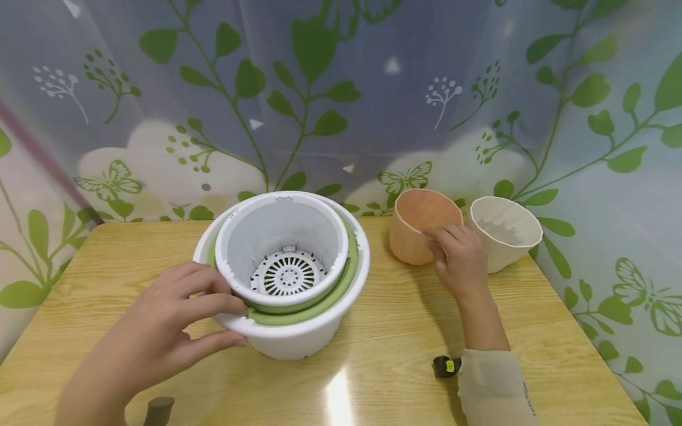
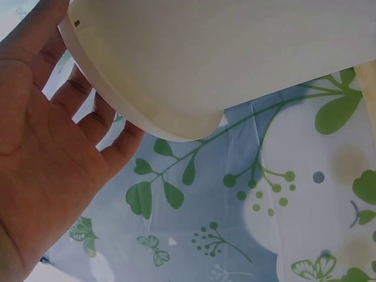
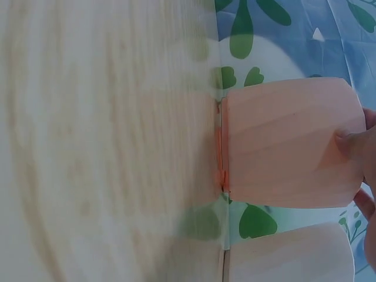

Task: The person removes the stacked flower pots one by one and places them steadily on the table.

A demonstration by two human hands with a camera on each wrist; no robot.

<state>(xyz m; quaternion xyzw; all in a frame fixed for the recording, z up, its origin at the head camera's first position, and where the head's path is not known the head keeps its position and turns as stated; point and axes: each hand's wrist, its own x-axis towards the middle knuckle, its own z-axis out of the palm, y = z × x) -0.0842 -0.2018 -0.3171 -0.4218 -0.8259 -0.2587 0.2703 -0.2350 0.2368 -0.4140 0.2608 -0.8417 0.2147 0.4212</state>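
Note:
A white outer pot stands on the table with a green pot nested in it. Inside the green one sits a pale pot with a slotted base. My left hand grips the near-left rim of this stack, fingers over the edge and thumb below. In the left wrist view, the white wall lies against the fingers. My right hand pinches the near rim of an orange faceted pot, its thumb on the outside. Right beside it is a cream pot.
On the wooden table, a small black object with a yellow mark lies near the right sleeve. A dark brown rounded end shows at the lower left. A leaf-patterned curtain hangs along the table's back and right.

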